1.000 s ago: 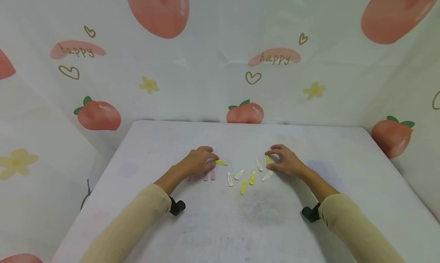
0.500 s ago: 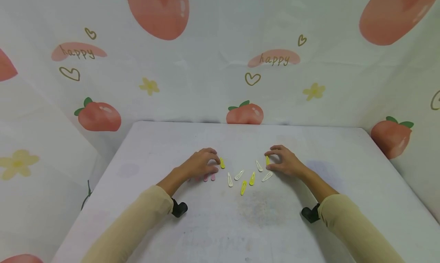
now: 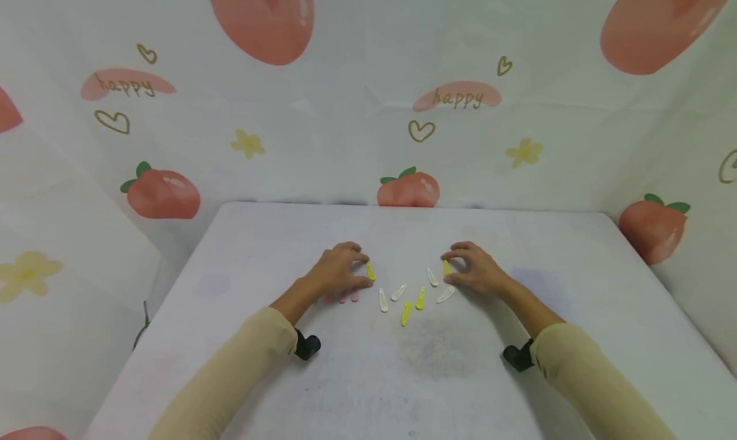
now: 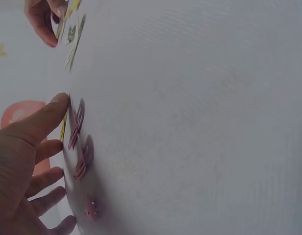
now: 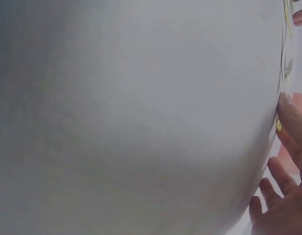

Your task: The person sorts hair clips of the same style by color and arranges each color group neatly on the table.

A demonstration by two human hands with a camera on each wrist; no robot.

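On a pale table (image 3: 437, 401), the left hand (image 3: 336, 271) pinches a yellow hair clip (image 3: 371, 272) at ten o'clock from the loose clips (image 3: 421, 298), and the right hand (image 3: 479, 270) pinches a second yellow clip (image 3: 446, 267) at two, each probably light, stiff and slick, best held by its ends.

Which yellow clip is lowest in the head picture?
The yellow clip just left of and below another loose one; the remaining two are higher, at the left hand and right hand.
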